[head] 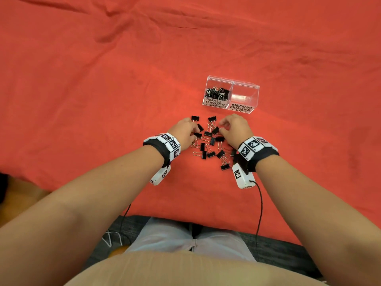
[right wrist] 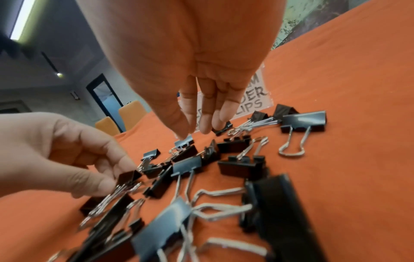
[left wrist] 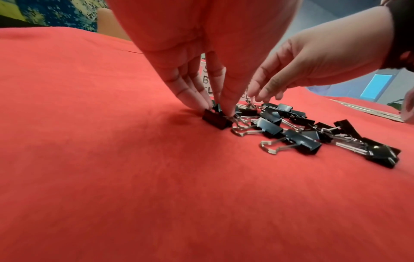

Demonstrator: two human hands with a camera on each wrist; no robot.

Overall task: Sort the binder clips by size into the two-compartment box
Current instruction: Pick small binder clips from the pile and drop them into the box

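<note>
Over scattered binder clips (head: 210, 141), left hand (head: 183, 133) fingers (left wrist: 197, 99) pinching a clip (left wrist: 216, 120)

Right hand (right wrist: 190, 58) is hanging palm-down over the pile of binder clips (right wrist: 201, 170), its fingers (right wrist: 205, 124) pointing down, tips just above the far clips, gripping nothing. Left hand (right wrist: 62, 152) is reaching in at the pile's left edge, thumb and forefinger pinching one small black clip (right wrist: 128, 177) by its body. Clips are lying scattered on the orange cloth (right wrist: 347, 124) covering the worktop. Beyond the pile, a white label (right wrist: 255, 101) is partly showing behind the right hand's fingers, lettering cut off.
</note>
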